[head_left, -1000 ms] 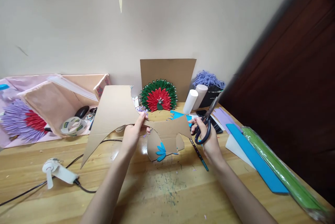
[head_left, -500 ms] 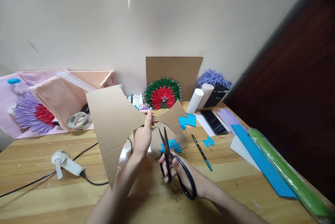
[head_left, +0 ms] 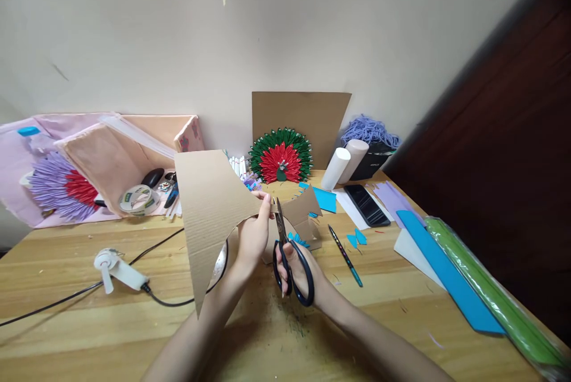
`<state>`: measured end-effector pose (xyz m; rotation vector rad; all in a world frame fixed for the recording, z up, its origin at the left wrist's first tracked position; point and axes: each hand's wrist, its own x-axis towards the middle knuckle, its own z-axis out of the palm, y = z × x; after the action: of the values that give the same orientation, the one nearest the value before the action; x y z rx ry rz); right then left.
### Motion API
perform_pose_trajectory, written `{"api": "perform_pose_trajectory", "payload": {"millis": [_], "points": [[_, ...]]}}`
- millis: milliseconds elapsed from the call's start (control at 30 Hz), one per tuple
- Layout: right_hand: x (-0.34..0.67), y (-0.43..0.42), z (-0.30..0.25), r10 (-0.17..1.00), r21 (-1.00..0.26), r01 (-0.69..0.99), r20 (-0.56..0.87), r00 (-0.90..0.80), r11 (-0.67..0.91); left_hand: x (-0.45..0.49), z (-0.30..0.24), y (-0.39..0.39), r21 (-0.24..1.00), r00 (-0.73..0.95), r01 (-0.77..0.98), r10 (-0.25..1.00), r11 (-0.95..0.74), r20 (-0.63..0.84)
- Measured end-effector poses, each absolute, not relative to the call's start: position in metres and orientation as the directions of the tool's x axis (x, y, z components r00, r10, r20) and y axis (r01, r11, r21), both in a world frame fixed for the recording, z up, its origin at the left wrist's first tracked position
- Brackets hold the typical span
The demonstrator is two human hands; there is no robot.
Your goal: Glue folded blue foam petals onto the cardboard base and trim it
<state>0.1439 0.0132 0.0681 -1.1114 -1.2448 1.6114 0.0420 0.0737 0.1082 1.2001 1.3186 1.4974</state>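
My left hand (head_left: 255,233) pinches a large sheet of cardboard (head_left: 207,203) by its narrow middle strip, thumb on top. A curved cut-out edge runs along the sheet's lower side, and a smaller part of it reaches out to the right. In my right hand (head_left: 297,266) are black-handled scissors (head_left: 281,233), their blades upright and at the narrow strip, just right of my left fingers. Behind the scissors, on the table, lies another cardboard piece with blue paper petals (head_left: 298,240) on it, partly hidden by my right hand.
A green and red folded-ribbon peacock (head_left: 282,159) leans on a cardboard panel (head_left: 303,114) at the wall. On the left are a glue gun (head_left: 120,275) with its cord and a tape roll (head_left: 138,199). A pen (head_left: 345,256), phone (head_left: 366,206) and blue foam strip (head_left: 450,275) lie right.
The scissors have moved up to the cardboard's narrow strip, and their blades have come closer together. The cardboard has shifted slightly right in view.
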Motion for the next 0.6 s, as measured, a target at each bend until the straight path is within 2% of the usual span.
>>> {"api": "perform_pose_trajectory", "payload": {"millis": [167, 333, 400, 467, 567, 600], "points": [[0.139, 0.012, 0.048, 0.951, -0.967, -0.052, -0.233, -0.204, -0.248, 0.040, 0.110, 0.073, 0.990, -0.222, 0.031, 0.965, -0.138, 0.141], [0.131, 0.006, 0.050, 0.892, -0.897, -0.162, -0.359, -0.276, -0.411, 0.011, 0.134, 0.076, 0.980, -0.243, -0.012, 0.952, -0.197, 0.188], [0.129, 0.003, 0.050, 0.898, -0.892, -0.193, -0.353, -0.264, -0.408, -0.012, 0.153, 0.086, 0.974, -0.298, -0.039, 0.933, -0.222, 0.201], [0.129, 0.003, 0.046, 0.881, -0.878, -0.186, -0.386, -0.273, -0.442, -0.038, 0.174, 0.101, 0.959, -0.333, -0.115, 0.920, -0.258, 0.208], [0.128, 0.006, 0.037, 0.847, -0.852, -0.175, -0.424, -0.321, -0.493, -0.076, 0.201, 0.129, 0.886, -0.243, -0.392, 0.957, -0.246, 0.158], [0.128, 0.006, 0.035, 0.845, -0.853, -0.174, -0.419, -0.332, -0.492, -0.086, 0.207, 0.138, 0.884, -0.214, -0.411, 0.967, -0.221, 0.142]]}}
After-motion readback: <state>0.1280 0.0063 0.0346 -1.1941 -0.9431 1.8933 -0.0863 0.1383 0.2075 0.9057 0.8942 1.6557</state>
